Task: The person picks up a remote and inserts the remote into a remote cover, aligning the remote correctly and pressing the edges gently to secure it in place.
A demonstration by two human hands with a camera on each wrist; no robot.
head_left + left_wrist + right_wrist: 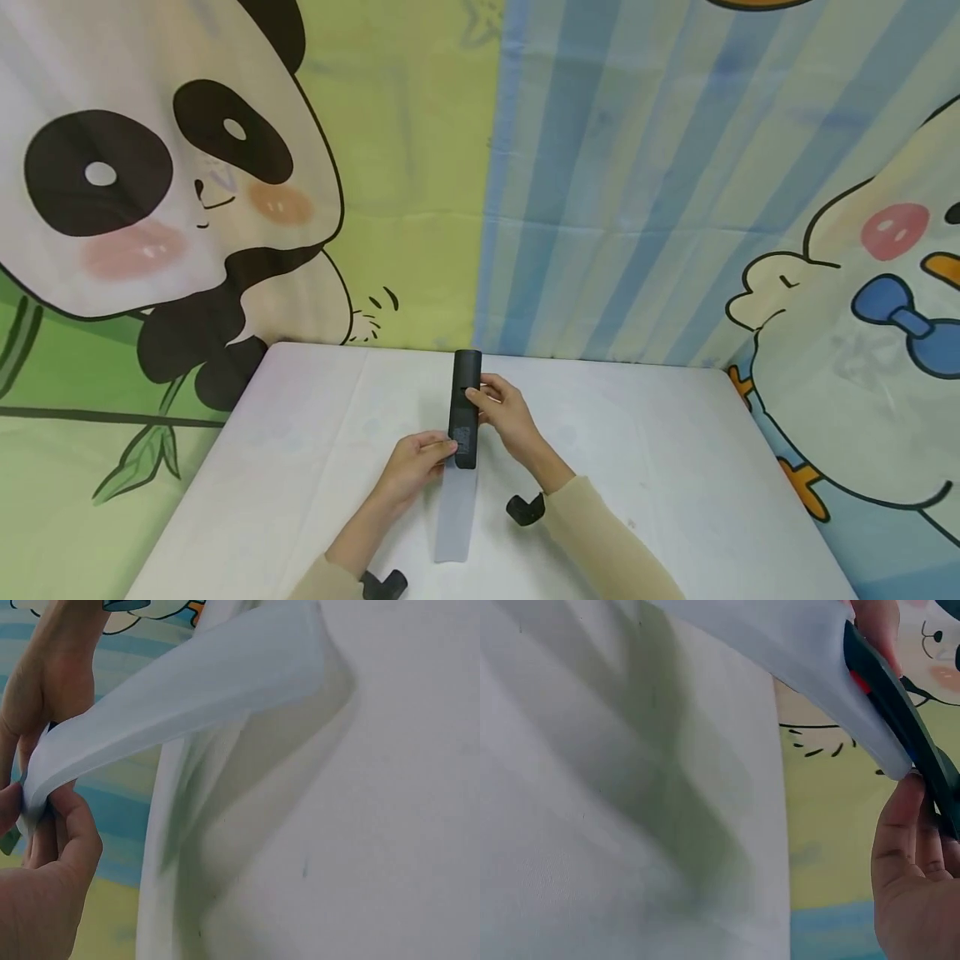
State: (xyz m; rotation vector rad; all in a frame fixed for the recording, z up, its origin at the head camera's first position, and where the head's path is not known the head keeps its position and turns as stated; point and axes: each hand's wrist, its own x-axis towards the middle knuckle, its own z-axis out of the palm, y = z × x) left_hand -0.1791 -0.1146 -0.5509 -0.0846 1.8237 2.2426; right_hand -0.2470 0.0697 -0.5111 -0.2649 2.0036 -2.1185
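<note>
2 bare hands hold a long black case [463,408] above a white table [615,467]. At the case's near end, the left hand [415,467] pinches its left edge. Farther along the case, the right hand [510,417] grips its right edge, thumb in front, fingers curled behind. A pale, flexible strip [454,517] lies against the case's back and trails past its near end. Gripping opposite edges likely steadies the case against twisting; the fingers behind seem to keep the strip against it.
</note>
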